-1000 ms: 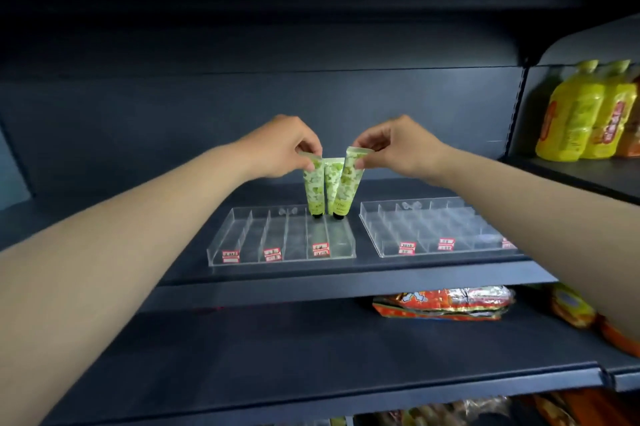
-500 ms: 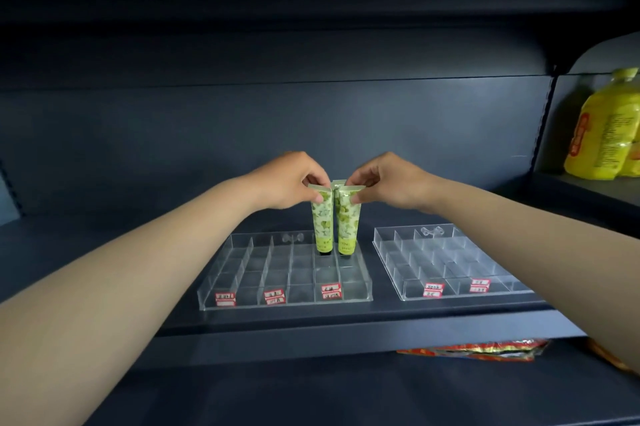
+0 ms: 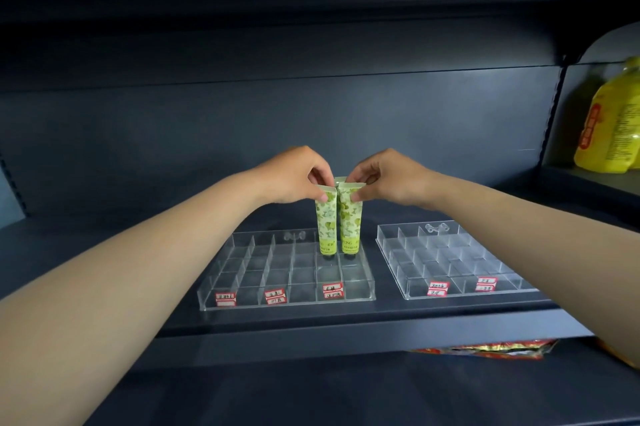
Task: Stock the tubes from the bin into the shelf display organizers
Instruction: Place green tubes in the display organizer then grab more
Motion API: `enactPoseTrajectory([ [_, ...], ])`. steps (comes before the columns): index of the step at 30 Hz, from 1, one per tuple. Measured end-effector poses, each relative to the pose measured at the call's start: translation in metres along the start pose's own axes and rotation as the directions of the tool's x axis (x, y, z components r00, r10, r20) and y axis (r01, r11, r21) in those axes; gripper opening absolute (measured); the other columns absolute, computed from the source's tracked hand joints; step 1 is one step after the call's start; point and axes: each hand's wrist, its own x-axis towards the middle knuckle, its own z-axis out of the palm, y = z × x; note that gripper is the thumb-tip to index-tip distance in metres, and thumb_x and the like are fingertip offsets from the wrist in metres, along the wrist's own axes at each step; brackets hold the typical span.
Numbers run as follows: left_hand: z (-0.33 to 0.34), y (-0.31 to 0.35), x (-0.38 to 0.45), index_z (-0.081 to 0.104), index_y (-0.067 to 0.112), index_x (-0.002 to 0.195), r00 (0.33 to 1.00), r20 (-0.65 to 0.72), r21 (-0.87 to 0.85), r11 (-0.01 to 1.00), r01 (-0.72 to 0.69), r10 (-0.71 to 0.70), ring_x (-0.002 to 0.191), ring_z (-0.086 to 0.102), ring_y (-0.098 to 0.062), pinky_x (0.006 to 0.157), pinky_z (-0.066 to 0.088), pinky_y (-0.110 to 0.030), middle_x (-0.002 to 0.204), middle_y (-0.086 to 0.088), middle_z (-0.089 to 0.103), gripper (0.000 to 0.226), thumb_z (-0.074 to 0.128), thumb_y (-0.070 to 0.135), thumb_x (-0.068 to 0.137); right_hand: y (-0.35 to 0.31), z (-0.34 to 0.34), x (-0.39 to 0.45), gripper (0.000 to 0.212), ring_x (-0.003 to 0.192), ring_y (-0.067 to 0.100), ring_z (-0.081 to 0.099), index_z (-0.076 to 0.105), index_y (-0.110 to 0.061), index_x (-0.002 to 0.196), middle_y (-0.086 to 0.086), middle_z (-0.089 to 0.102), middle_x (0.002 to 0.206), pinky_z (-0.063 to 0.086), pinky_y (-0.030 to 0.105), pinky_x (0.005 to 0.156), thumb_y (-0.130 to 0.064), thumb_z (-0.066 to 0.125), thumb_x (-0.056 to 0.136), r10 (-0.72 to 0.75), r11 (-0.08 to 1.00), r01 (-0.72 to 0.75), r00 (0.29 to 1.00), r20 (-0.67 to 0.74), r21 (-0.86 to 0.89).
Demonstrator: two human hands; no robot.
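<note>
Left hand and right hand, each with its grip pinched together on the flat crimped top of a tube. The left thumb and forefinger clamp the left pale-green leaf-patterned plastic tube; the right thumb and forefinger clamp the right pale-green leaf-patterned plastic tube. Both tubes stand upright, cap end down, side by side and touching along their upper edges. The crimped edge of a third green tube shows just behind them, between the two hands; which hand holds it cannot be told.

The caps of the two front tubes sit in adjoining compartments toward the rear right of the left clear acrylic display organizer, a shallow tray divided into a grid of square cells. Its front wall carries three pairs of small red-and-white price labels.

A second clear acrylic display organizer of the same grid form lies to the right, apart from the first, with two pairs of like labels on its front wall. Both organizers rest on the dark grey metal shelf, near its front lip.

On the neighbouring shelf bay at far right stands a yellow plastic bottle with a red label. Below the shelf, at lower right, the edge of a red and gold foil packet shows.
</note>
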Motion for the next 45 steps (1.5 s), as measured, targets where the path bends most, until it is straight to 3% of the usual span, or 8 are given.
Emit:
enactPoseTrajectory([
  [6, -0.002, 0.002, 0.0, 0.069, 0.022, 0.085, 1.0, -0.02, 0.009, 1.0, 0.004, -0.004, 0.074, 0.058, 0.0, 0.064, 0.039, -0.01, 0.088, 0.007, 0.066, 0.013, 0.075, 0.013, 0.077, -0.007, 0.002, 0.001, 0.018, 0.08, 0.011, 0.061, 0.071, -0.011, 0.094, 0.004, 0.07, 0.092, 0.049, 0.023, 0.082, -0.008, 0.074, 0.077, -0.006, 1.0, 0.006, 1.0, 0.006, -0.027],
  [19, -0.004, 0.001, -0.004, 0.07, 0.017, 0.097, 0.998, -0.055, 0.066, 0.997, 0.03, -0.027, 0.085, 0.057, -0.006, 0.065, 0.039, -0.012, 0.092, 0.008, 0.063, 0.023, 0.076, 0.019, 0.076, -0.014, -0.004, -0.001, 0.016, 0.082, 0.01, 0.062, 0.07, -0.017, 0.09, 0.001, 0.069, 0.092, 0.049, 0.02, 0.082, -0.009, 0.075, 0.077, -0.018, 0.997, 0.018, 1.0, 0.003, -0.08],
  [24, -0.008, 0.008, -0.009, 0.069, 0.018, 0.104, 0.997, -0.067, 0.124, 0.992, 0.032, -0.023, 0.095, 0.053, -0.009, 0.077, 0.038, -0.023, 0.093, 0.011, 0.056, 0.028, 0.075, 0.024, 0.077, -0.017, -0.008, -0.005, 0.024, 0.088, 0.01, 0.061, 0.069, -0.013, 0.1, -0.001, 0.067, 0.097, 0.046, 0.016, 0.077, -0.014, 0.076, 0.077, -0.049, 0.983, 0.05, 0.999, 0.007, -0.177],
  [27, -0.012, 0.012, -0.016, 0.062, 0.019, 0.118, 0.997, -0.07, 0.229, 0.972, 0.04, -0.025, 0.116, 0.046, -0.013, 0.091, 0.038, -0.027, 0.115, 0.007, 0.054, 0.043, 0.073, 0.031, 0.078, -0.02, -0.012, -0.011, 0.037, 0.095, 0.01, 0.058, 0.065, -0.013, 0.111, -0.002, 0.064, 0.105, 0.041, 0.016, 0.075, -0.023, 0.076, 0.077, -0.081, 0.95, 0.07, 0.996, -0.023, -0.304],
  [30, -0.015, 0.02, -0.031, 0.049, 0.02, 0.132, 0.997, -0.079, 0.315, 0.948, 0.047, -0.023, 0.129, 0.035, -0.017, 0.102, 0.034, -0.032, 0.134, 0.004, 0.045, 0.063, 0.073, 0.038, 0.077, -0.022, -0.014, -0.026, 0.052, 0.107, 0.011, 0.05, 0.057, -0.016, 0.123, -0.001, 0.058, 0.123, 0.04, 0.024, 0.087, -0.035, 0.073, 0.078, -0.127, 0.898, 0.086, 0.989, -0.069, -0.431],
  [34, -0.008, 0.033, -0.059, 0.037, 0.023, 0.14, 0.995, -0.096, 0.399, 0.917, 0.019, 0.021, 0.129, 0.031, -0.016, 0.102, 0.033, -0.031, 0.138, 0.005, 0.038, 0.078, 0.073, 0.044, 0.074, -0.023, -0.009, -0.056, 0.069, 0.13, 0.022, 0.031, 0.048, -0.019, 0.134, 0.001, 0.046, 0.138, 0.031, 0.037, 0.108, -0.044, 0.073, 0.074, -0.217, 0.844, 0.12, 0.968, -0.128, -0.522],
  [41, 0.02, 0.043, -0.109, 0.031, 0.024, 0.141, 0.988, -0.135, 0.416, 0.909, -0.016, 0.079, 0.132, 0.027, -0.017, 0.106, 0.029, -0.034, 0.14, 0.003, 0.033, 0.085, 0.074, 0.047, 0.072, -0.016, 0.017, -0.114, 0.079, 0.135, 0.022, 0.025, 0.043, -0.02, 0.139, 0.003, 0.037, 0.145, 0.031, 0.048, 0.109, -0.042, 0.076, 0.071, -0.268, 0.824, 0.153, 0.954, -0.137, -0.545],
  [45, 0.054, 0.054, -0.148, 0.037, 0.022, 0.138, 0.978, -0.163, 0.305, 0.95, -0.073, 0.128, 0.126, 0.031, -0.018, 0.105, 0.032, -0.035, 0.136, 0.003, 0.036, 0.082, 0.076, 0.044, 0.07, -0.007, 0.048, -0.157, 0.065, 0.122, 0.03, 0.043, 0.055, -0.009, 0.127, 0.012, 0.051, 0.131, 0.029, 0.031, 0.106, -0.029, 0.079, 0.07, -0.384, 0.827, 0.243, 0.903, -0.194, -0.506],
])
